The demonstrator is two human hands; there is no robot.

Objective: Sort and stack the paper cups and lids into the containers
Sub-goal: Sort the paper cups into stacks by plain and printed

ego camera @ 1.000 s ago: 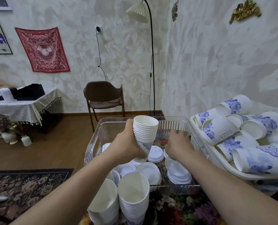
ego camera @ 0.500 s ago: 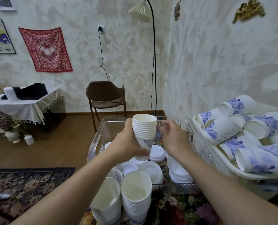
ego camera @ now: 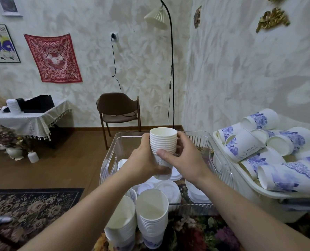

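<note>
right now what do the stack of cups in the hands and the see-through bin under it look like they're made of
Stack of cups: looks like paper, matte white with a faint blue print, thin rolled rims nested tightly; any inner coating can't be told. Clear bin: seemingly rigid transparent plastic, glossy, with ribbed walls you can see the flat white lids through.

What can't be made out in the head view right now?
- Held cup stack: lower cups covered by left hand and right hand.
- Clear bin: lid count hidden behind hands and arms.
- Near cup stacks: bases cut off by bottom edge.
- Cup print: too small to read.
</note>
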